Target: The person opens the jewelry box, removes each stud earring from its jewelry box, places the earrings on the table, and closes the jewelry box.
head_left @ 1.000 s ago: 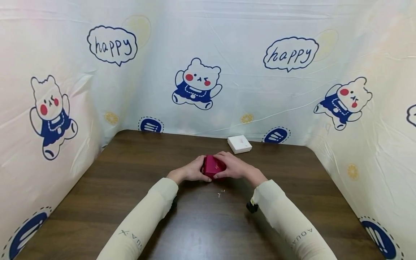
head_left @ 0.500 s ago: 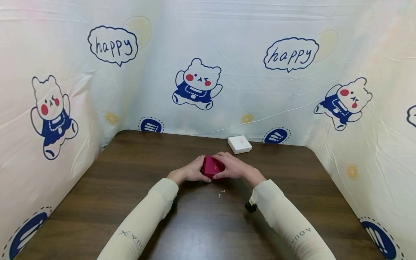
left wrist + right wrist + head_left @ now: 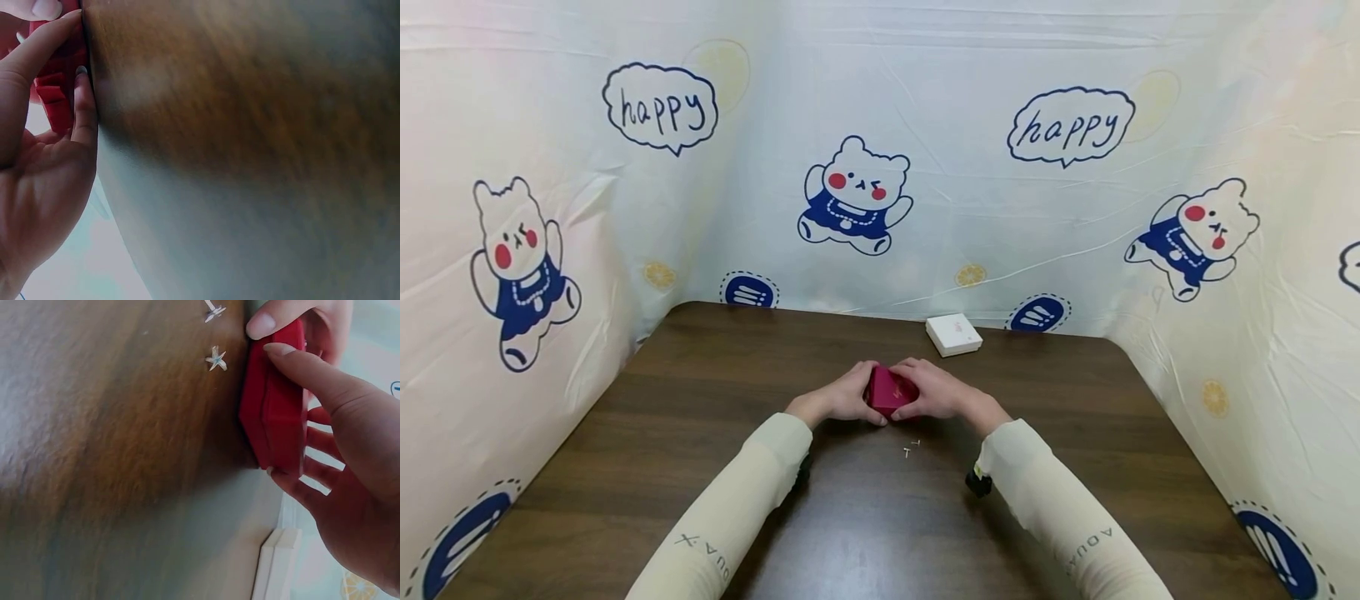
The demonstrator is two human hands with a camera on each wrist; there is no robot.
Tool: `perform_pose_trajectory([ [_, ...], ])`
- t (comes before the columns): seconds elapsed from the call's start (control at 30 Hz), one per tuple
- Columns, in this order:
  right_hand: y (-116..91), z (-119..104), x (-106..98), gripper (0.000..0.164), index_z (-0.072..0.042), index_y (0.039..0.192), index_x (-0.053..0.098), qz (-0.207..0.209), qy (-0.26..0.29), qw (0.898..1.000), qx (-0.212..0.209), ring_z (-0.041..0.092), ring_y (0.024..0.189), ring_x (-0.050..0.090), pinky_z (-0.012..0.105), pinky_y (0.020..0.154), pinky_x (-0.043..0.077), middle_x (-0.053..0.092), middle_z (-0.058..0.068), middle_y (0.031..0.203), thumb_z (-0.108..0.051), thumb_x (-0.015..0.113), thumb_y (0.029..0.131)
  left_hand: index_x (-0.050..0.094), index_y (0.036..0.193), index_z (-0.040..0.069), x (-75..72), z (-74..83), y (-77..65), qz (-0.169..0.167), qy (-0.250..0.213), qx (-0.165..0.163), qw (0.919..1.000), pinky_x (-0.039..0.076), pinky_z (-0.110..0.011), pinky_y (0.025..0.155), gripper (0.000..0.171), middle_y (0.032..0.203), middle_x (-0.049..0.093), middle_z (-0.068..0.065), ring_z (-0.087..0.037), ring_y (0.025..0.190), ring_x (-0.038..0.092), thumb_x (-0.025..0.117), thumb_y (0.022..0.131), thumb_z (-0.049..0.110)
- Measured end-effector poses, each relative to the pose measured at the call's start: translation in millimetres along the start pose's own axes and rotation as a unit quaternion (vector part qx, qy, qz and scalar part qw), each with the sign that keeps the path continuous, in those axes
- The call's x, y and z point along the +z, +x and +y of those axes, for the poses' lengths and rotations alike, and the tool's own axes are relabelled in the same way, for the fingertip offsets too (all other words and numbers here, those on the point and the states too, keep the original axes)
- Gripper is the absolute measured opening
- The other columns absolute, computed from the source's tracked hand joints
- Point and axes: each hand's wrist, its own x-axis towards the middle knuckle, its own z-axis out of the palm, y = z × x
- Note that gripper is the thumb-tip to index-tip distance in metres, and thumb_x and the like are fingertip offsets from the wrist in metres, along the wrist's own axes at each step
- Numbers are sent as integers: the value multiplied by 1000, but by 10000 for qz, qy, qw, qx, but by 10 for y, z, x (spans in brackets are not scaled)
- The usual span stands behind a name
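Note:
A small red box [image 3: 891,393] with gold marking on top sits on the table between both hands. My left hand [image 3: 847,395] grips its left side, the thumb at the near edge. From the right, my right hand [image 3: 942,392] holds the box between thumb and fingers. In the right wrist view a seam runs along the box [image 3: 275,406] between lid and base, and both thumbs touch its near side. A red bow-like piece [image 3: 55,100] shows on the box in the left wrist view. Near the box lie two small studs, one a silvery star-shaped stud [image 3: 216,359].
A flat white box [image 3: 953,334] stands at the back of the dark wooden table [image 3: 700,467], right of the red box. A printed cloth [image 3: 970,208] hangs around the table's back and sides.
My right hand has shifted slightly left and lower against the red box. Both hands keep their hold, and the studs and white box stay in place.

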Motion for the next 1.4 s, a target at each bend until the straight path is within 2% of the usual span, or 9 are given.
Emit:
perform_pose_trajectory([
  [0.47, -16, 51, 57, 78, -7, 150, 49, 192, -64, 9996, -190, 25, 130, 48, 40, 106, 44, 51, 9, 147, -41, 80, 87, 28, 154, -2, -8, 11, -6, -36, -78, 52, 9999, 46, -46, 103, 104, 140, 45, -19, -28, 120, 51, 91, 78, 29],
  [0.87, -7, 46, 34, 76, -10, 150, 48, 84, -77, 9999, -94, 23, 128, 48, 38, 104, 46, 51, 8, 146, -40, 80, 88, 36, 148, 2, -12, -9, 25, -33, -41, 89, 9999, 49, -43, 99, 92, 131, 48, -15, -25, 114, 52, 90, 79, 30],
  [1.1, -76, 18, 9, 80, -12, 154, 44, 20, 52, 10000, 55, 24, 133, 43, 39, 104, 47, 45, 8, 150, -39, 80, 88, 33, 151, 4, -13, -10, 48, -131, -58, 49, 9999, 47, -41, 100, 95, 135, 46, -13, -24, 117, 51, 89, 80, 33],
  [1.4, -184, 82, -5, 81, -12, 154, 44, 43, 192, 9996, 192, 27, 135, 42, 43, 108, 44, 45, 9, 150, -41, 80, 87, 33, 151, 2, -2, 2, 29, -112, -30, -37, 9999, 45, -44, 103, 96, 137, 46, -14, -25, 119, 49, 89, 80, 32],
])
